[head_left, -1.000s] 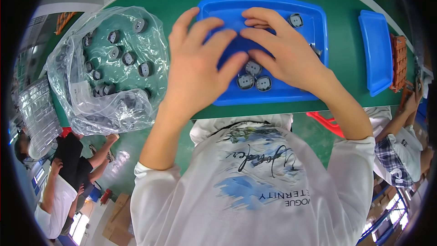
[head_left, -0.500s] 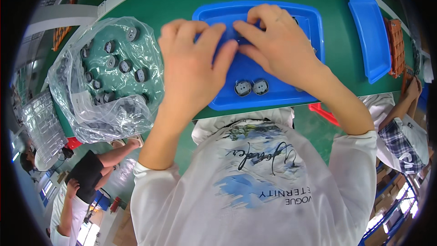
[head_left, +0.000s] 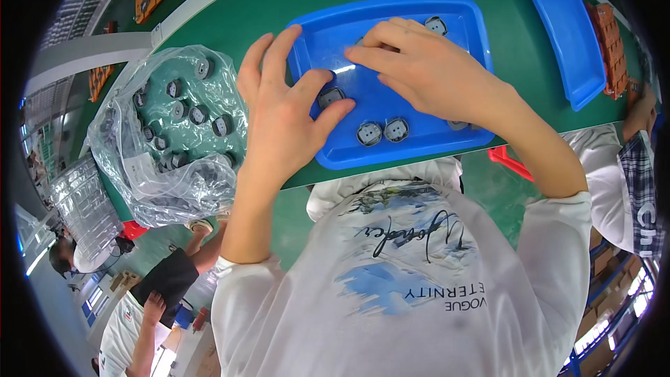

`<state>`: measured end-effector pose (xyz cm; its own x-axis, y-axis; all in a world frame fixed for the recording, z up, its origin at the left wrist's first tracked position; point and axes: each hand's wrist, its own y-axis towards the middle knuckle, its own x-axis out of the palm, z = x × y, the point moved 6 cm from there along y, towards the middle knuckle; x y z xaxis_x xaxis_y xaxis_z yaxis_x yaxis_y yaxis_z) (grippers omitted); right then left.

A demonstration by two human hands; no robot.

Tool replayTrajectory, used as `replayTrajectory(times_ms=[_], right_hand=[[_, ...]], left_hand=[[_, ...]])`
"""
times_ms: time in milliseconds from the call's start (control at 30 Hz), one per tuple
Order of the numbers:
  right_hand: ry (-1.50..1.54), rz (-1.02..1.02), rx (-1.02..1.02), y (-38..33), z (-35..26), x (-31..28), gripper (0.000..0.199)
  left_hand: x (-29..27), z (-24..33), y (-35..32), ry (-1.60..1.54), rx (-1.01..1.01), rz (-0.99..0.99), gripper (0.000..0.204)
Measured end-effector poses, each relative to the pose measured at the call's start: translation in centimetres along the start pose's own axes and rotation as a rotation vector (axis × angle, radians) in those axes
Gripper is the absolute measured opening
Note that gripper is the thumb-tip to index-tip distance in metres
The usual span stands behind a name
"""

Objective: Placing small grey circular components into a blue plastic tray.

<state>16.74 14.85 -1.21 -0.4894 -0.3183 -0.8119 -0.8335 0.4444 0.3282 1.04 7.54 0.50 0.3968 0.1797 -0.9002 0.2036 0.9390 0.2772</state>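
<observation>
Since a second ago the left hand (head_left: pixel 283 115) has slid off toward its own side of the blue tray (head_left: pixel 412 148), uncovering the tray's middle, and its thumb and forefinger have come onto a small round grey part (head_left: pixel 331 97) lying on the tray floor. That grip is narrow, pinching the part at its rim, though whether it is lifted or only pressed down is hard to tell from above. The right hand (head_left: pixel 436 73) lies flat over the far side of the tray, fingers pointing toward the left grip; its fingertips hide whatever they touch, so I cannot tell if it holds anything.

Just nearer the body than the left grip, two more grey parts (head_left: pixel 382 131) lie side by side; another part (head_left: pixel 436 25) sits beyond the right hand at the far rim. Out past the left hand's knuckles lies a clear bag (head_left: pixel 174 132) of the same parts on the green counter (head_left: pixel 230 21).

To do this well, I judge it best to seat the pinched part flat and square beside its neighbours, steadying the tray with the other hand.
</observation>
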Motion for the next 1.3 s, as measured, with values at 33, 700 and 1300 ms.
replayTrajectory(times_ms=[33, 700, 1300], right_hand=[[0.04, -0.004, -0.018, -0.1, 0.0, -0.3, 0.037], [-0.12, 0.002, 0.107, 2.0, 0.7, -0.2, 0.013], [0.096, 0.097, 0.275, 2.6, 2.5, -3.0, 0.014]], left_hand=[[0.2, -0.2, 0.0, 0.004, -0.001, 0.0, 0.042], [0.6, -1.7, 1.7, -0.005, 0.017, 0.042, 0.035], [0.1, -3.4, 3.0, -0.156, -0.12, 0.203, 0.027]])
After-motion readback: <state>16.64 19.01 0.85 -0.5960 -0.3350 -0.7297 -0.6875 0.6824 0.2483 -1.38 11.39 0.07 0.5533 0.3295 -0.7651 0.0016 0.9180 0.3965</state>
